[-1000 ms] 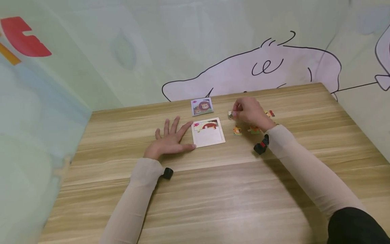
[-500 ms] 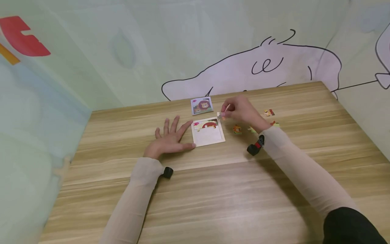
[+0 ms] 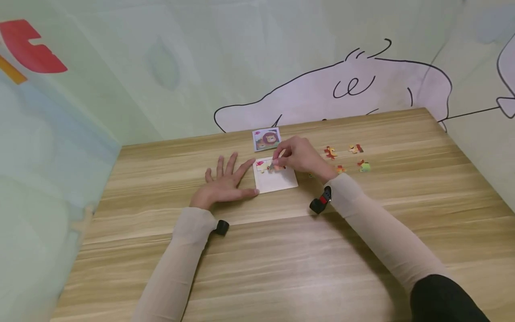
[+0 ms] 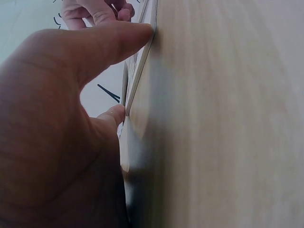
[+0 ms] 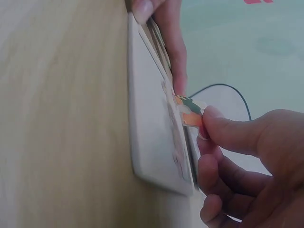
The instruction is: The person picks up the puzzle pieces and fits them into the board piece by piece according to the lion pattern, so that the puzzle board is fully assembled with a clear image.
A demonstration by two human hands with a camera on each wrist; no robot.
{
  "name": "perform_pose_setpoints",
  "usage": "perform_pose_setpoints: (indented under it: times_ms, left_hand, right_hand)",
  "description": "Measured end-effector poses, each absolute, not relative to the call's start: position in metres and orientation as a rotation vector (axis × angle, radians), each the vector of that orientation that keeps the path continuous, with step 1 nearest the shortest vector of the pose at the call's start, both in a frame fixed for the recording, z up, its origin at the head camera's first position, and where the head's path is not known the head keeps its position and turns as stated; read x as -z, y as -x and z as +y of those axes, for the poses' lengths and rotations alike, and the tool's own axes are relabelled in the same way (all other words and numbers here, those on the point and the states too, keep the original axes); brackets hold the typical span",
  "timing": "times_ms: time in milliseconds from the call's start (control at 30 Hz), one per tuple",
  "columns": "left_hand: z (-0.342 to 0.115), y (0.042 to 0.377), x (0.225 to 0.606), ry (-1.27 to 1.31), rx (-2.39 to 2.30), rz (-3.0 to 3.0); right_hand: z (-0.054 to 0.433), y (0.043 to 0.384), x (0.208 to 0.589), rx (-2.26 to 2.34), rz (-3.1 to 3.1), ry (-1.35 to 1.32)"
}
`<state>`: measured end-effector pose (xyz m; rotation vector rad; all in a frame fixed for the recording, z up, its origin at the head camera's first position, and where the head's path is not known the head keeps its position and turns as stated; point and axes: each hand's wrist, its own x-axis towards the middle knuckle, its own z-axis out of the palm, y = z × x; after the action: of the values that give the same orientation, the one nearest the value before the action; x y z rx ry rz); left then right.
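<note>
A white square puzzle tray [image 3: 277, 183] lies on the table, with several pieces fitted along its far side. My left hand [image 3: 225, 185] lies spread on the table, thumb and index fingertip touching the tray's left edge. Between thumb and fingers my right hand [image 3: 299, 156] pinches a jigsaw puzzle piece [image 5: 192, 114], green and orange on its face. It holds the piece over the tray, close to the fitted row. In the left wrist view the left thumb [image 4: 118, 42] presses the tray's edge. The right fingers partly cover the fitted pieces in the head view.
A lion picture card [image 3: 267, 139] lies just beyond the tray. Loose pieces are scattered to the right, among them an orange one [image 3: 330, 152], a red-and-yellow one [image 3: 356, 148] and a green one [image 3: 364, 166]. The printed wall cloth [image 3: 181, 89] rises behind the table [image 3: 241, 255].
My right hand has picked up the puzzle piece from the right of the tray and carried it left, over the tray. My left hand has stayed in place.
</note>
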<state>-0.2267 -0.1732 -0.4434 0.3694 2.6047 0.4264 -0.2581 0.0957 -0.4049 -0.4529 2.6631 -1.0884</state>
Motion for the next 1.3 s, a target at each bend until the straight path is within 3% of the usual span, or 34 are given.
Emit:
perform_pose_setpoints:
  times_ms: [467,1300]
  left_hand:
    - [-0.172,0.227,0.443,-0.365,-0.421,2.606]
    - [-0.170,0.222,0.436,-0.370,-0.444,2.603]
  right_hand:
    - [0.069,0.256,0.414,1.057,2.655,0.520]
    - [0.063,0.250,0.417,0.948,2.710,0.599]
